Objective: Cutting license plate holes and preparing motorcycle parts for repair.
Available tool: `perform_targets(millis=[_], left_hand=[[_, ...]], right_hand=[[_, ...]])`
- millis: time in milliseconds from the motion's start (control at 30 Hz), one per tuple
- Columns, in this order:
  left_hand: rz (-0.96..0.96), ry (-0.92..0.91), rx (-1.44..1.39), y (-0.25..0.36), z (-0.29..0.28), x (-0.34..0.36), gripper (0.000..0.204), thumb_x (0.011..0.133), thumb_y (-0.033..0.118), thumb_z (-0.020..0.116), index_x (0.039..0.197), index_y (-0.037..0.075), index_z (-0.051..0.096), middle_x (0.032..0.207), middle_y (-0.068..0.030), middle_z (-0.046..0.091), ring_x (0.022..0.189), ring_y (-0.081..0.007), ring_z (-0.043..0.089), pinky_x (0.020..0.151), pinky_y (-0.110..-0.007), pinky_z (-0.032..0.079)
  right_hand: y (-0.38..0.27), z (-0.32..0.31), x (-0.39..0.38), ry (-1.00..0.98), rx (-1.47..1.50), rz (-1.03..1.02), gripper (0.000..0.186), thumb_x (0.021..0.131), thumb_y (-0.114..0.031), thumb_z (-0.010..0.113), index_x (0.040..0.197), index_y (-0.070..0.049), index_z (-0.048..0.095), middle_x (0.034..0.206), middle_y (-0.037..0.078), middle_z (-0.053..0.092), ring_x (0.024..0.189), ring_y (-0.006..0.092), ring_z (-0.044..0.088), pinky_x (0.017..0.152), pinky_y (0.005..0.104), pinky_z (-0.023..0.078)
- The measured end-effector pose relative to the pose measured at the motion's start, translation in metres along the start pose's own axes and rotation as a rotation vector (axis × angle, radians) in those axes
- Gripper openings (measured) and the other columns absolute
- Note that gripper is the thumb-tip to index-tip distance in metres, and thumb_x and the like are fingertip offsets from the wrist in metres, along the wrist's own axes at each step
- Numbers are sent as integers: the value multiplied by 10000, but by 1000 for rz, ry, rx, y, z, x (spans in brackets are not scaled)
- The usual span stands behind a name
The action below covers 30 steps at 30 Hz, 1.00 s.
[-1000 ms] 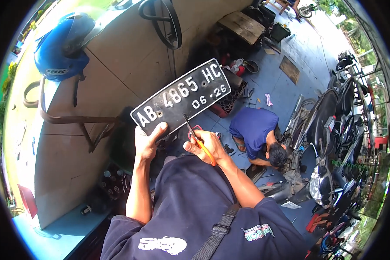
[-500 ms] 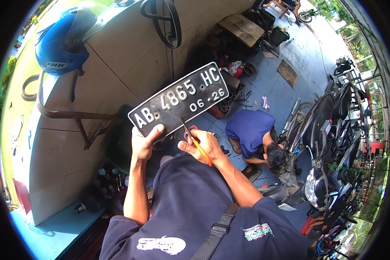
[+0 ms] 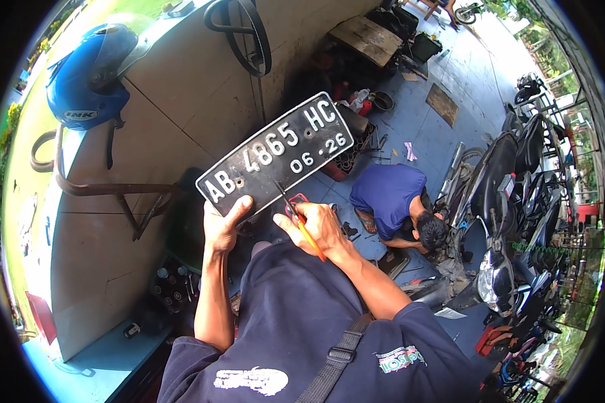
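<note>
A black licence plate (image 3: 269,171) with a pale rim and raised pale characters is tilted up to the right in front of me. My left hand (image 3: 223,225) grips its lower left corner, thumb on the front face. My right hand (image 3: 321,232) is closed around a slim tool with an orange handle (image 3: 309,236) and a thin dark tip, perhaps pliers. That tip lies over the plate's lower edge; whether it touches, I cannot tell. A small pinkish-red loop (image 3: 297,200) shows beside the right fingers, its kind unclear.
A person in a blue shirt (image 3: 390,195) crouches at the right by a partly stripped motorcycle (image 3: 450,258). More motorcycles (image 3: 497,188) stand along the right. At the left are a blue helmet (image 3: 84,84) and a bent brown metal bar (image 3: 114,189). A wooden table (image 3: 366,40) stands at the back.
The view has shifted slightly, and the plate sits a little further left in it. Both hands keep their grips, with the tool tip still at the plate's lower edge.
</note>
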<state>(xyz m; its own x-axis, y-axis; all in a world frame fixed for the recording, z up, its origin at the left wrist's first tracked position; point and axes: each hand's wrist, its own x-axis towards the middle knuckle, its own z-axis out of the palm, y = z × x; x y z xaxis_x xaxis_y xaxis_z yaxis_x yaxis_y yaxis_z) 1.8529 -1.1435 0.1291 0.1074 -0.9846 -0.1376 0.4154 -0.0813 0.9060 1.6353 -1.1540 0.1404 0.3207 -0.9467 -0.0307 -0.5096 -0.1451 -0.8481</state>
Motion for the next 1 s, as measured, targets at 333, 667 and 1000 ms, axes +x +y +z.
perform_targets(millis=[333,667,1000], left_hand=[[5,19,-97,5,10,2,430,837,89,828,1211,-4,639,1102,-65,703,983,-160,682,909,-313,545],[-7,-22,5,12,7,4,409,839,88,827,1203,-3,663,1101,-62,710,977,-144,674,898,-301,533],[-29,36,-20,7,9,4,415,833,85,834,1197,-1,655,1090,-50,703,976,-141,671,903,-298,532]], right_hand=[[13,5,-5,114,63,-174,423,919,-162,711,580,-7,513,486,155,481,388,299,449,432,401,360],[-11,-9,7,15,17,-1,522,872,-373,791,591,-26,520,513,140,499,431,303,472,481,404,395],[16,8,8,131,8,-179,393,927,-165,704,609,-10,532,513,168,496,416,310,491,452,396,373]])
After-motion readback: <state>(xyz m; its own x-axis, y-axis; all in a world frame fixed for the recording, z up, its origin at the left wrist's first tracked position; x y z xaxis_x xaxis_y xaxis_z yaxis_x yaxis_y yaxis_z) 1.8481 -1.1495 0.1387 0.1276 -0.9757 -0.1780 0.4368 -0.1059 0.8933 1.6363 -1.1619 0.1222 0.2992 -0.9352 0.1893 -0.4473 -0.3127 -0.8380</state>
